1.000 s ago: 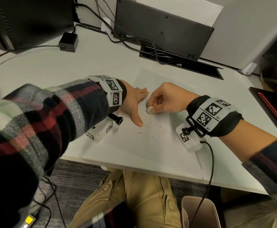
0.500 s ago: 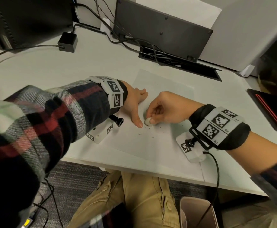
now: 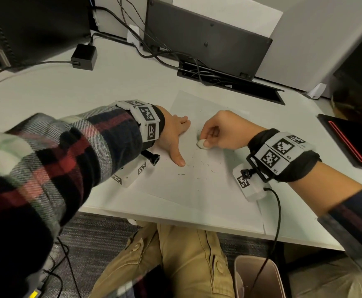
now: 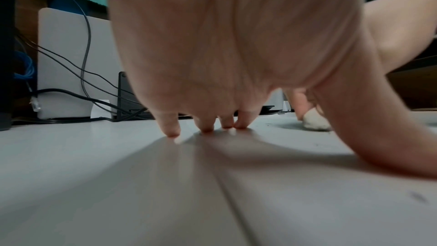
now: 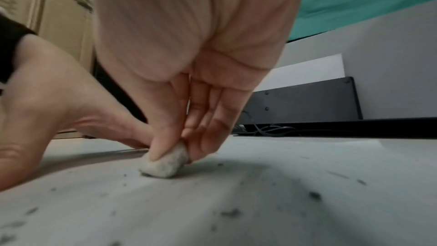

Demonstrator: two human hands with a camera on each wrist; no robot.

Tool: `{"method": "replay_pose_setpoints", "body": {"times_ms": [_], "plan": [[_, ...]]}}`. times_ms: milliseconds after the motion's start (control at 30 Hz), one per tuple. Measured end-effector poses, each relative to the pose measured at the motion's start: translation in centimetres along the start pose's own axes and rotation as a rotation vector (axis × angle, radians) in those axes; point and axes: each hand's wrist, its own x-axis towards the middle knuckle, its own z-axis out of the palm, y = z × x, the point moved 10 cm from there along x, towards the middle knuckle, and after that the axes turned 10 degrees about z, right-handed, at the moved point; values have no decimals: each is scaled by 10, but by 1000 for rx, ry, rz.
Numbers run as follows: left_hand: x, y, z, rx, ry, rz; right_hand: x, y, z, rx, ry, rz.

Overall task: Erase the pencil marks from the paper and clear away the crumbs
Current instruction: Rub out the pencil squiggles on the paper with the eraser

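A white sheet of paper (image 3: 197, 186) lies on the desk in front of me. My left hand (image 3: 176, 136) rests flat on its left part, fingers (image 4: 205, 124) straight and thumb spread toward me. My right hand (image 3: 210, 136) pinches a small rounded white eraser (image 3: 202, 144) between thumb and fingers and presses it on the paper (image 5: 283, 184). The eraser (image 5: 163, 164) looks grey and smudged at its tip. Dark eraser crumbs (image 3: 205, 166) are scattered on the sheet nearer to me, and also around the eraser (image 5: 314, 195).
At the back of the desk stand a dark panel (image 3: 205, 37), a cable tray (image 3: 229, 80) with several cables, and a black power adapter (image 3: 83, 57). A dark device with a red stripe (image 3: 347, 140) lies at the right. A waste bin (image 3: 257, 276) sits under the desk edge.
My right hand has moved the eraser back away from me and to the right, off the left thumb tip. The left hand has stayed flat on the paper.
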Motion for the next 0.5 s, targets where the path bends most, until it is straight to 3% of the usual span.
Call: {"method": "replay_pose_setpoints", "body": {"times_ms": [133, 267, 433, 500], "plan": [[0, 0, 0, 0, -3, -4, -12, -3, 15, 40, -145, -40], [0, 2, -2, 9, -2, -3, -6, 12, 2, 17, -9, 15], [-1, -3, 0, -29, -4, -11, -16, 12, 13, 71, -127, 2], [-1, -4, 0, -32, -2, -16, -13, 25, -2, 103, -17, 30]]}}
